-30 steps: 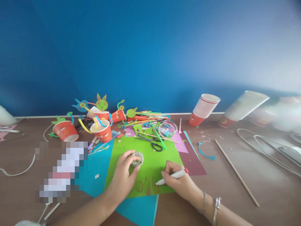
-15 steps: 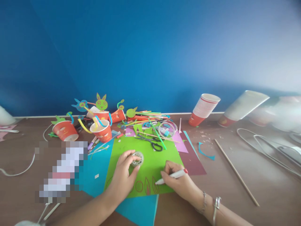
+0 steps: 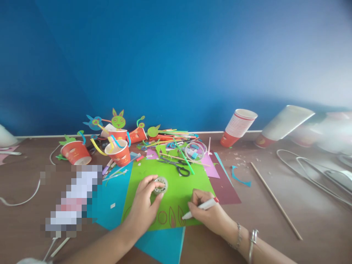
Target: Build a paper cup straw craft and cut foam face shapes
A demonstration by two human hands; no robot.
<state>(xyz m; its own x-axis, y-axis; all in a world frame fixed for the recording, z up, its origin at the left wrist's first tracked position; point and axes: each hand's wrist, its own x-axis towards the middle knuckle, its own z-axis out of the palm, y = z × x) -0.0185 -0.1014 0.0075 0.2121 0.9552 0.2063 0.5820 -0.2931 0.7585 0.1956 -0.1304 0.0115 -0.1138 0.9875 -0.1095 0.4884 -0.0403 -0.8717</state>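
We see the left hand (image 3: 144, 209) lying on the bright green paper sheet (image 3: 176, 183), which is spread flat on the brown table (image 3: 302, 205). Its fingers are curled around a small clear roll of sticky tape (image 3: 161, 185) and pinch it at the rim, while the roll rests on the green sheet. The right hand (image 3: 211, 216) holds a white marker pen with a red cap end (image 3: 200, 208); thumb and fingers are pressed together on its barrel, and the tip touches the green sheet beside the red leaf-shaped outlines (image 3: 172, 217) drawn near the front edge. Under the green sheet lies a turquoise paper sheet (image 3: 115, 194), and at the right a dark red paper sheet (image 3: 227, 189). Black-handled scissors (image 3: 178, 168) lie on the far part of the green sheet. Behind them we see orange paper cups decorated with paper animals (image 3: 121, 152) and coloured straws (image 3: 176, 137). A stack of orange-and-white paper cups (image 3: 239, 126) leans near the blue wall (image 3: 176, 66), well apart from both hands. A thin wooden stick (image 3: 275, 200) lies at the right.
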